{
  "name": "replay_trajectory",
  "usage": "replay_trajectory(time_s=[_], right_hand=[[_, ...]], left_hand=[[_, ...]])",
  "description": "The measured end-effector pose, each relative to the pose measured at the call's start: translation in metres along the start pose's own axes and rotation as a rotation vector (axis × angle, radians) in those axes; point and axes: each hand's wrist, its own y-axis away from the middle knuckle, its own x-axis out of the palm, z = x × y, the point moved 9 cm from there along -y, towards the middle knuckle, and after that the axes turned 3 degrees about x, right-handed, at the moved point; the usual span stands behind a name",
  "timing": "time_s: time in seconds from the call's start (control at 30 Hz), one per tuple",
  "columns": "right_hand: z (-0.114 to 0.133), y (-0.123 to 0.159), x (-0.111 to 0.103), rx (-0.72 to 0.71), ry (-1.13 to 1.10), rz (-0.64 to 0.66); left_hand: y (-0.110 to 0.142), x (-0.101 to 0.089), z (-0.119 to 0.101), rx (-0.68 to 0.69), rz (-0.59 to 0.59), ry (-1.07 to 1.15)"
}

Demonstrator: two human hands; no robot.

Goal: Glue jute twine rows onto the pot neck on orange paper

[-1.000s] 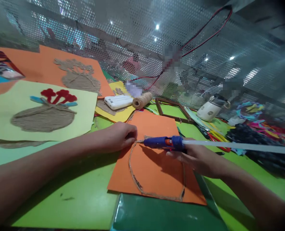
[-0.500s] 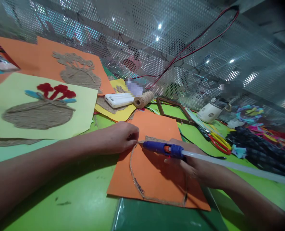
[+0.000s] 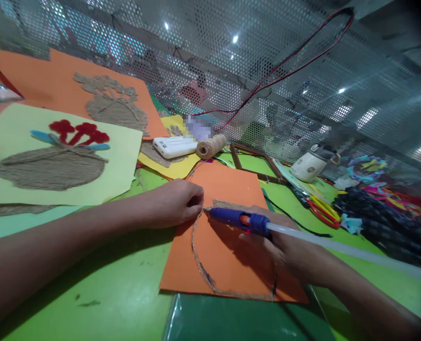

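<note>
An orange paper sheet (image 3: 231,255) lies on the green table, with a loop of jute twine (image 3: 199,263) glued along it as an outline. My right hand (image 3: 284,241) grips a blue hot glue gun (image 3: 237,219), a long clear glue stick trailing from its back, and the nozzle points at the top left of the twine outline. My left hand (image 3: 174,203) is closed, pinching the twine down at the sheet's upper left edge, right beside the nozzle.
Finished twine pictures on a pale yellow sheet (image 3: 61,161) and an orange sheet (image 3: 100,94) lie at the left. Behind are a white power bank (image 3: 174,147), a twine spool (image 3: 210,147), a wooden frame (image 3: 256,166), scissors (image 3: 320,208), a white jar (image 3: 309,166), and a perforated metal wall.
The glue gun has dropped slightly and its nozzle has edged left toward my left hand's pinch. My left hand has stayed put on the twine. The view has shifted a little.
</note>
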Motion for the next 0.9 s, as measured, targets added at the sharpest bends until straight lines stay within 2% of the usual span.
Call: replay_trajectory(time_s=[0.27,0.6,0.9], right_hand=[[0.000,0.006,-0.002,0.051,0.049,-0.078],[0.006,0.001,0.001,0.047,0.010,-0.026],[-0.008,0.004,0.000,0.144,0.049,-0.055]], left_hand=[[0.000,0.001,-0.002,0.001,-0.009,-0.015],[0.001,0.005,0.000,0.033,0.004,-0.033],[0.003,0.001,-0.007,0.047,0.010,-0.038]])
